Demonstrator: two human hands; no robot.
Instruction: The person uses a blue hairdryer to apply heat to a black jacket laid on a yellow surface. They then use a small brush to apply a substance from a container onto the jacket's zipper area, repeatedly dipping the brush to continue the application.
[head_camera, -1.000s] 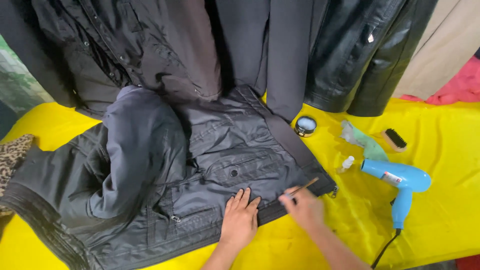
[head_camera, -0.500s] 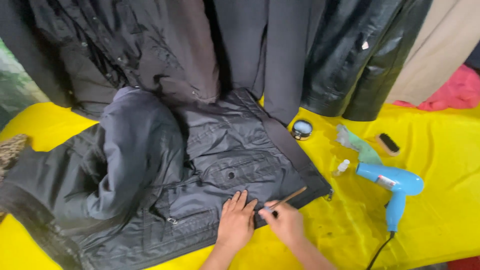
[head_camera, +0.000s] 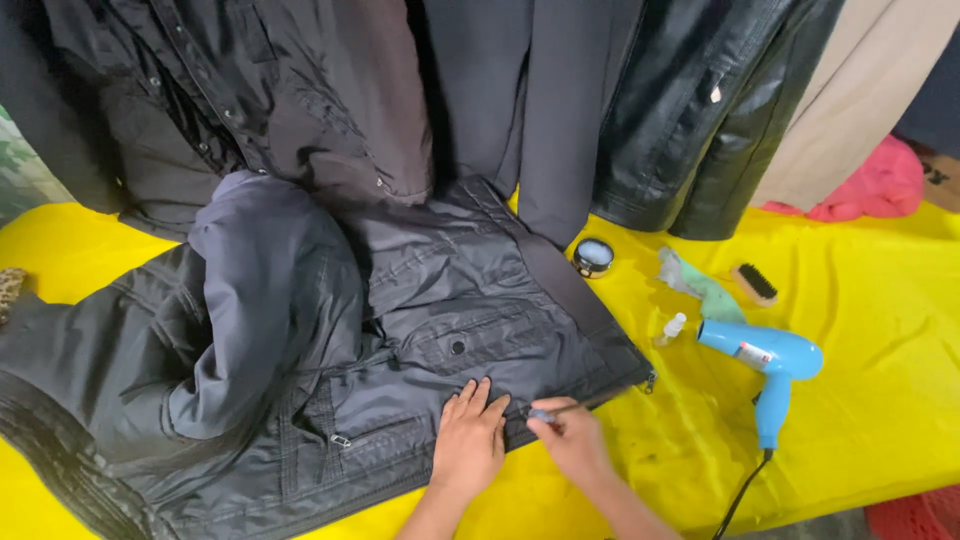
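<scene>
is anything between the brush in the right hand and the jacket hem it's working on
Nothing visible. The right hand holds the thin brush with its tip at the dark jacket hem, beside the left hand pressed flat on the fabric.

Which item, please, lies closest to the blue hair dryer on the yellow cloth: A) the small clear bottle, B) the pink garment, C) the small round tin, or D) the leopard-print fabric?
A: the small clear bottle lies just beside the nozzle of the blue hair dryer, while the round tin sits farther up by the jacket.
</scene>
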